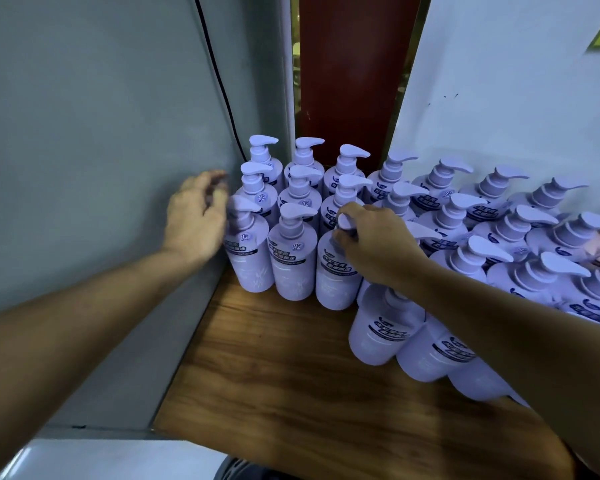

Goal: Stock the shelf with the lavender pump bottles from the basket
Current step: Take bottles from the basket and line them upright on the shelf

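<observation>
Dim, bluish indoor light with soft shadows. The left hand (194, 216) at nine o'clock is motion-blurred; the flat grey wall panel (101, 133) bows from wide-angle distortion.

Bare wooden shelf (291, 375) lies open in front; crowded lavender bottles (465, 237) and grey wall (101, 133) block elsewhere.

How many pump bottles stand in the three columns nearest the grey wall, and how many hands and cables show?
Lavender pump bottles: 9
Hands: 2 (left hand; right hand, its grip on one bottle's pump)
Black cable: 1
Total: 12
</observation>
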Demonstrator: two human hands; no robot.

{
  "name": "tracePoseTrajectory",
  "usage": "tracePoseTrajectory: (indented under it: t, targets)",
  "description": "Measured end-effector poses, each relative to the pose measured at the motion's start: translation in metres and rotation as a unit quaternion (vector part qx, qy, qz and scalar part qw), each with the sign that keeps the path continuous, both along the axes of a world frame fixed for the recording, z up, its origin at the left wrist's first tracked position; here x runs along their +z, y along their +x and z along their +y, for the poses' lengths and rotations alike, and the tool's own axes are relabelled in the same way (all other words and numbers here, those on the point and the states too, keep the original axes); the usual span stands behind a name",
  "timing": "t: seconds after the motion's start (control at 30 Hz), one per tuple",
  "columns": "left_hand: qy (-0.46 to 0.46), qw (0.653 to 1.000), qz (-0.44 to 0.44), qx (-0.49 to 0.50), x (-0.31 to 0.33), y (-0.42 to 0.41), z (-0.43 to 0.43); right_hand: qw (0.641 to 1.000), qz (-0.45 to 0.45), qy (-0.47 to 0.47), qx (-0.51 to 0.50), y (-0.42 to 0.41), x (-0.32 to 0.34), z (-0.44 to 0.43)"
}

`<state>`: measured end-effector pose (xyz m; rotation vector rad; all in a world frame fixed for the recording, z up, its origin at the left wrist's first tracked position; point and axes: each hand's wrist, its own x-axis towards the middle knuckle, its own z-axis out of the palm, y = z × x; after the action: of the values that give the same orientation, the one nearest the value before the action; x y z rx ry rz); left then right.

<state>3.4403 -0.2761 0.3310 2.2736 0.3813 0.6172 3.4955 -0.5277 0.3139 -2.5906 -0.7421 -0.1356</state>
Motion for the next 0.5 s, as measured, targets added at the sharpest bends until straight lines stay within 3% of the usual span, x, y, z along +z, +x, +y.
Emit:
tracePoseTrajectory:
  t: [0.1, 0.23, 0.37, 0.43, 0.5]
  targets:
    - [-0.126, 0.978, -0.127, 0.104, -0.014, -0.032, -0.023, 1.0, -0.003, -0.014, 0.002, 0.002, -0.001, -0.001]
    - [-0.199, 0.978, -0.041, 0.04, -0.054, -0.088, -0.069, 0.998, -0.045, -0.053, 0.003, -0.004, 0.004, 0.0]
    - [-0.201, 0.979, -0.019, 0.008, -0.064, -0.108, -0.082, 0.971, -0.196, -0.132, 0.018, -0.021, 0.025, 0.003]
    - [-0.213, 0.977, -0.018, -0.016, -0.064, -0.119, -0.086, 0.97, -0.226, -0.085, 0.001, -0.04, 0.037, 0.008]
    - [-0.231, 0.972, -0.013, -0.034, -0.068, -0.13, -0.089, 0.98, -0.196, 0.038, -0.019, -0.074, 0.043, 0.009]
